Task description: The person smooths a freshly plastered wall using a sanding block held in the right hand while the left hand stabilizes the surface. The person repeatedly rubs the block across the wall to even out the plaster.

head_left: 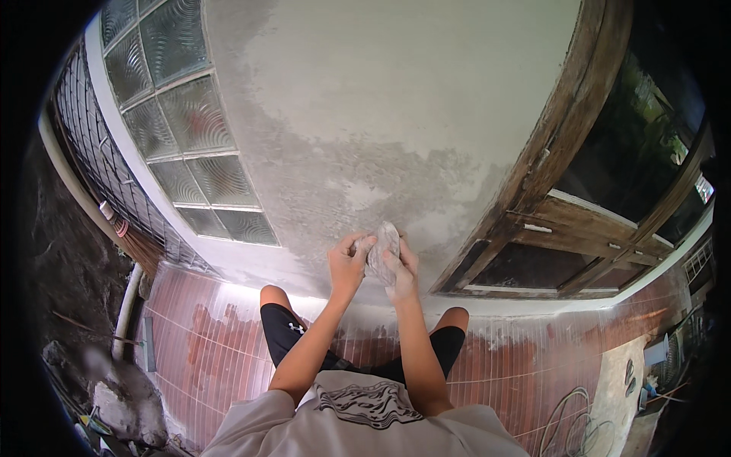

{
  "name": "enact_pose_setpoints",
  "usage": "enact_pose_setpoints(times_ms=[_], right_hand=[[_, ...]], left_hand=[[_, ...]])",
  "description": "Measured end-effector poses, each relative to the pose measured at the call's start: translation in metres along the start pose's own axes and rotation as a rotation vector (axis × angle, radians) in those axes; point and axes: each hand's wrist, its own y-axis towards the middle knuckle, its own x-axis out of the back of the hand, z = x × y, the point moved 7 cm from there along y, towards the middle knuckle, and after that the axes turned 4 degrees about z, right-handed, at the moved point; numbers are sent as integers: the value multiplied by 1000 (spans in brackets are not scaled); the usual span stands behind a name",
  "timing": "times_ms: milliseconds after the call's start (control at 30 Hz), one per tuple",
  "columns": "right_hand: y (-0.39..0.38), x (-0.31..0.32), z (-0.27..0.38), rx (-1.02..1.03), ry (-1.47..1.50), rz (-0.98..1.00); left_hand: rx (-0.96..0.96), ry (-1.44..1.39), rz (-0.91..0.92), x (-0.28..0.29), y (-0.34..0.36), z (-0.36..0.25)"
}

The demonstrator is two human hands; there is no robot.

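Note:
Between my hands, in front of the wall, is a crumpled, dusty grey-white sheet [383,251]; whether it is sandpaper or cloth I cannot tell. My left hand [349,263] pinches its left edge with thumb and fingers. My right hand [403,268], whitened by dust, is closed around its right side. Just beyond both hands, the wall [335,183] shows rough, patchy grey plaster low down and a smoother pale surface higher up.
A glass-block window [186,114] is at the left of the wall, a weathered wooden door frame [525,183] at the right. A broom [129,232] leans at far left. Dusty red floor tiles [221,358] lie below; a coiled hose [567,423] and sandals [630,377] are at lower right.

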Motion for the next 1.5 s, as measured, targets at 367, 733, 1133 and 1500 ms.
enact_pose_setpoints(times_ms=[367, 733, 1133, 1500], right_hand=[[4, -33, 21, 115, -470, 52], [76, -70, 121, 901, -1713, -211], [172, -77, 90, 1078, -2090, -148], [163, -67, 93, 1040, -1816, 56]], left_hand=[[-98, -166, 86, -17, 7, 20], [-376, 84, 78, 21, 85, -104], [-1191, 947, -293, 20, 177, -165], [-1186, 1129, -383, 19, 189, -137]])
